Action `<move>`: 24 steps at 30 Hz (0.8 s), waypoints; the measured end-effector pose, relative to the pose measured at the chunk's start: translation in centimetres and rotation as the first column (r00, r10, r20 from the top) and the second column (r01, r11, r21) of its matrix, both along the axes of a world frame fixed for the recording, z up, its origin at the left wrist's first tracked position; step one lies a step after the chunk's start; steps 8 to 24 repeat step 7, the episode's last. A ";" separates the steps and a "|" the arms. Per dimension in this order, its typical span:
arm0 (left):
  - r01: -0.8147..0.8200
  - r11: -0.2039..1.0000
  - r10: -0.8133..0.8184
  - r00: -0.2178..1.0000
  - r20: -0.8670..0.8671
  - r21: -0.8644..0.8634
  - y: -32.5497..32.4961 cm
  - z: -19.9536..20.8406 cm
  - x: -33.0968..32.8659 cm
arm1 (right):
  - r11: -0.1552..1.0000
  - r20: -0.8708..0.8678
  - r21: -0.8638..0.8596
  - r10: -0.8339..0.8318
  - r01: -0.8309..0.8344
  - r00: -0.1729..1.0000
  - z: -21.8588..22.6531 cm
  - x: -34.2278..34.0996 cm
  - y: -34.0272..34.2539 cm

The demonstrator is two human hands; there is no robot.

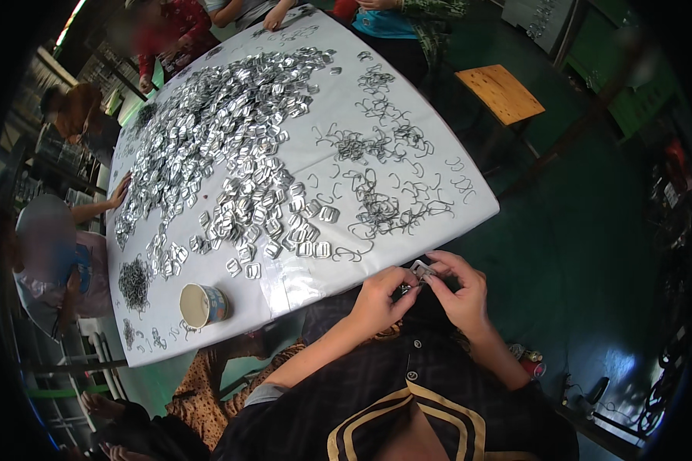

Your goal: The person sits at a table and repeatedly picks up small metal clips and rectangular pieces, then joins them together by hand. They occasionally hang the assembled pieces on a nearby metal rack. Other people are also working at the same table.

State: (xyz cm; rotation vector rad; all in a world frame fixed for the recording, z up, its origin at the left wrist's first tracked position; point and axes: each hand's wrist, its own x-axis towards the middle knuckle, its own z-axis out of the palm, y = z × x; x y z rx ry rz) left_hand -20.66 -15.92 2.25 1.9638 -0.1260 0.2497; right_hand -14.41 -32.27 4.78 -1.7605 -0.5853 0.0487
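Note:
Just off the table's near edge, my left hand and my right hand meet with thumbs and fingertips pinched. Between them is a small silver metal buckle, which both hands grip. My left fingers also press on something dark and thin, too small to make out. Curved wire hooks lie loose on the white tabletop beyond my hands. Left of them spreads a large heap of square metal buckles, some lying singly at its near edge.
A paper cup stands near the table's front left, with a dark pile of hooks behind it. Several people sit or stand around the left and far sides; one person's hand rests at the left edge. A wooden stool stands right of the table.

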 end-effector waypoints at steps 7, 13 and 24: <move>0.117 0.989 -0.123 0.990 -0.070 -0.087 2.6 1.3 2.8 | 0.998 0.074 0.006 -0.067 0.067 0.995 0.2 -0.3 -1.0; 0.117 0.989 -0.123 0.990 -0.070 -0.087 2.6 1.3 2.8 | 0.998 0.074 0.006 -0.067 0.067 0.995 0.2 -0.3 -1.0; 0.117 0.989 -0.123 0.990 -0.070 -0.087 2.6 1.3 2.8 | 0.998 0.074 0.006 -0.067 0.067 0.995 0.2 -0.3 -1.0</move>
